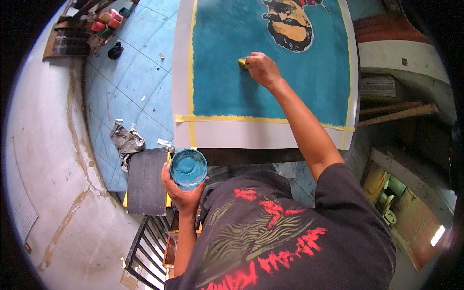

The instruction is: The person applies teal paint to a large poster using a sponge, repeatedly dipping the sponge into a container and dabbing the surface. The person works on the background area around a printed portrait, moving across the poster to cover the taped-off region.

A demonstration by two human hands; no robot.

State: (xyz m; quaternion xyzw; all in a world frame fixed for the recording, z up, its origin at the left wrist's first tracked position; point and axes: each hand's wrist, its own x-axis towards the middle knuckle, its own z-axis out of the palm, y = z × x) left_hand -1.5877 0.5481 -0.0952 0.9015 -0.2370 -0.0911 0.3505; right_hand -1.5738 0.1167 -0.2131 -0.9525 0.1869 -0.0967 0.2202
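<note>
- The large white sheet painted teal inside a yellow masking-tape border [270, 87] lies flat on the board; a black-and-tan figure [289, 21] sits at its top edge.
- The round cup of teal paint [188, 168] rests in the left hand [185, 193], fingers curled under and around it, near the body; it is best kept level.
- The right hand [261, 68] pinches a small yellow sponge [241, 63] against the teal field; light, even dabs would suit, kept off the figure.

Right arm outstretched, left grip [186, 191] cupped
</note>
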